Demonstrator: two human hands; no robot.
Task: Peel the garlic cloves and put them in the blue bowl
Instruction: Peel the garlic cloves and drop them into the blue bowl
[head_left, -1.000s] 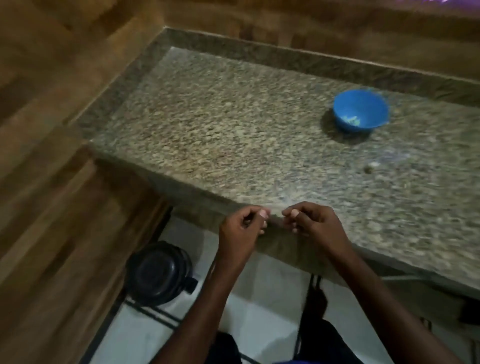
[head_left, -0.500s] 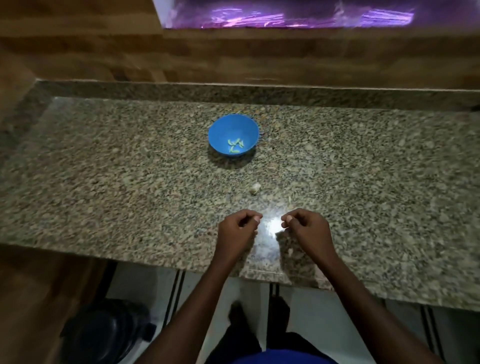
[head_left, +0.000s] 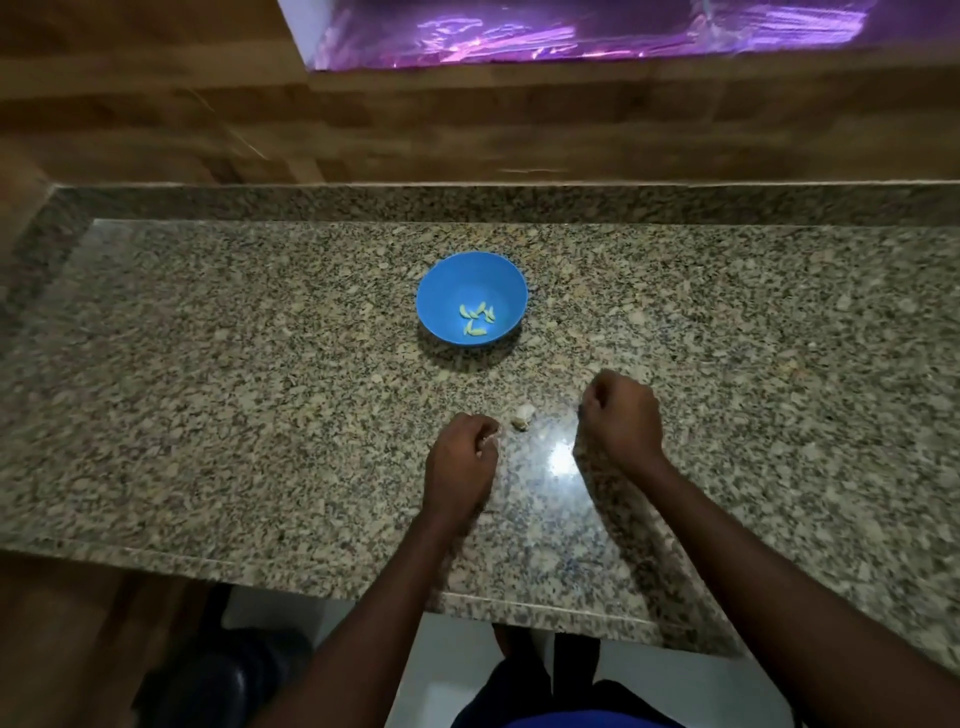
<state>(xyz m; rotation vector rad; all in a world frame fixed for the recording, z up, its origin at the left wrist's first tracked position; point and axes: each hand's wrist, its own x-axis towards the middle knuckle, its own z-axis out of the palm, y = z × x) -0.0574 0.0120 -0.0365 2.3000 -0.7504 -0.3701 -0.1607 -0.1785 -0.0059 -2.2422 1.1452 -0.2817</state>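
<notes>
Left hand (head_left: 461, 457) fingers curled, maybe pinching sth small, can't tell. Right hand (head_left: 621, 415) fisted, contents unseen. Garlic clove (head_left: 522, 417) lay on counter (head_left: 208, 364) btwn them, center frame. Blue bowl (head_left: 447, 291) w/ peeled cloves (head_left: 476, 318) sat above.

A home kitchen is seen here: a speckled granite counter (head_left: 208, 364) is backed by a wood-look wall (head_left: 156, 114), and a blue bowl (head_left: 452, 280) of peeled garlic cloves (head_left: 475, 318) is set on it.

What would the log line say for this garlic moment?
left hand: curled, contents unclear | right hand: curled | unpeeled garlic: counter | peeled cloves: blue bowl
</notes>
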